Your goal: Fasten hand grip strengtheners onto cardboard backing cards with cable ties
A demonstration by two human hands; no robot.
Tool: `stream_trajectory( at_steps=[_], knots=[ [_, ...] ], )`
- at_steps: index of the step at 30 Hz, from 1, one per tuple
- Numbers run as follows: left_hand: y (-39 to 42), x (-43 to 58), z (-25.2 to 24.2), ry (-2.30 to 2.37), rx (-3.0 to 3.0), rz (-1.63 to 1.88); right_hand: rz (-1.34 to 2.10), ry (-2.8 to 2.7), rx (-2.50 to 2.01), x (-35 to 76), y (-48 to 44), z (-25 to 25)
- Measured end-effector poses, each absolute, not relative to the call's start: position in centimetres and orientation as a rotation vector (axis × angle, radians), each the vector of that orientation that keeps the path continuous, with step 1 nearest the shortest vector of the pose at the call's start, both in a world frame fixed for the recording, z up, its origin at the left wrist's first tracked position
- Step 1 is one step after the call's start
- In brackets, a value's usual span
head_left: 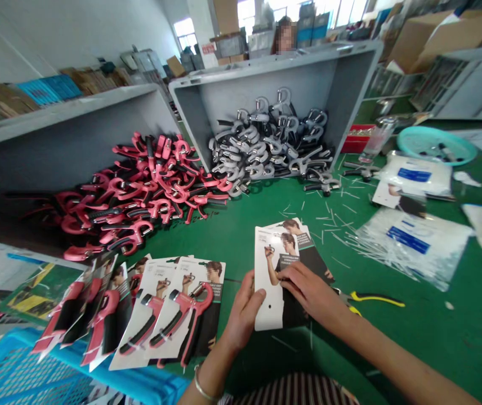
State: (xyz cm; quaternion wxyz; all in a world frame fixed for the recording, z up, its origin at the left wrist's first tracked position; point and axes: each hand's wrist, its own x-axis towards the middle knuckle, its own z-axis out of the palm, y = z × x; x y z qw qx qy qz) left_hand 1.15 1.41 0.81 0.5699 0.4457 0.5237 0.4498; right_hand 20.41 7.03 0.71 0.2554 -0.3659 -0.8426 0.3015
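A small stack of printed backing cards (271, 264) lies on the green table in front of me. My left hand (243, 312) holds the top card's lower left edge between thumb and fingers. My right hand (308, 289) rests flat on the card's right side, fingers spread over it. To the left, several finished cards with pink hand grippers (173, 318) tied on lie fanned out, overlapping a blue crate (21, 377).
A heap of loose pink grippers (139, 191) spills from a tipped grey bin, a heap of grey grippers (266, 149) from another. Yellow-handled cutters (371, 298) lie right of my hands. Bags of white cable ties (414, 242), a teal bowl (437, 145) and a person stand beyond.
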Motion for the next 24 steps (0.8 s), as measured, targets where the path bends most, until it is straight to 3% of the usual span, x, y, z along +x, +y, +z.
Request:
stream_trajectory(
  at_steps=[19, 24],
  knots=[
    [1.4, 2.2, -0.2, 1.181, 0.995, 1.078, 0.470, -2.697, -1.080, 20.4, 8.1, 0.8],
    [1.8, 2.4, -1.2, 1.239, 0.794, 1.097, 0.749, -2.630, -0.979, 21.0, 9.5, 1.1]
  ],
)
